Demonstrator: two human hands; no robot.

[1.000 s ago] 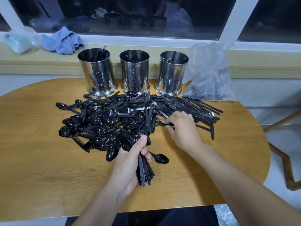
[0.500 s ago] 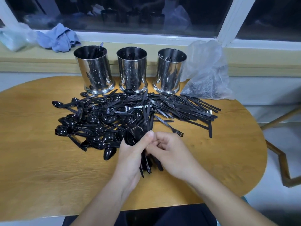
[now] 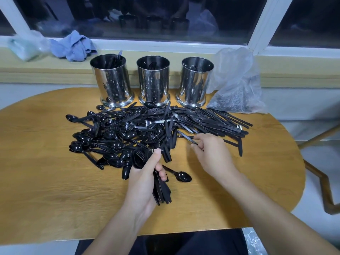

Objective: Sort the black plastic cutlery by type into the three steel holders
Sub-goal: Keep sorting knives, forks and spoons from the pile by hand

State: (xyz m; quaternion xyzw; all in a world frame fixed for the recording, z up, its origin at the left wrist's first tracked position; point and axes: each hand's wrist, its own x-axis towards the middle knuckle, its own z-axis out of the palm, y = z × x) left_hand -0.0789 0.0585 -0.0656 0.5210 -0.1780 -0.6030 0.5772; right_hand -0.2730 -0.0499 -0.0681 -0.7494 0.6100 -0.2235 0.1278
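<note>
A big pile of black plastic cutlery point(image 3: 139, 131) lies across the wooden table point(image 3: 46, 190), spoons mostly left, knives and forks right. Three steel holders stand behind it: left holder point(image 3: 112, 80), middle holder point(image 3: 153, 80), right holder point(image 3: 196, 80), each with some black cutlery inside. My left hand point(image 3: 145, 181) grips a bundle of black forks point(image 3: 161, 190), handles pointing toward me. My right hand point(image 3: 211, 155) pinches the handle of one black fork point(image 3: 187, 138) at the pile's near right edge. A single spoon point(image 3: 181, 176) lies between my hands.
A clear plastic bag point(image 3: 237, 85) holding more dark cutlery sits right of the holders. A blue cloth point(image 3: 73, 47) and a pale bag point(image 3: 25, 46) lie on the window ledge. A wooden chair frame point(image 3: 323, 181) stands off the table's right end.
My right hand left the bundle in my left hand and reached right, back to the pile, where it now pinches another fork. The left hand keeps its bundle.
</note>
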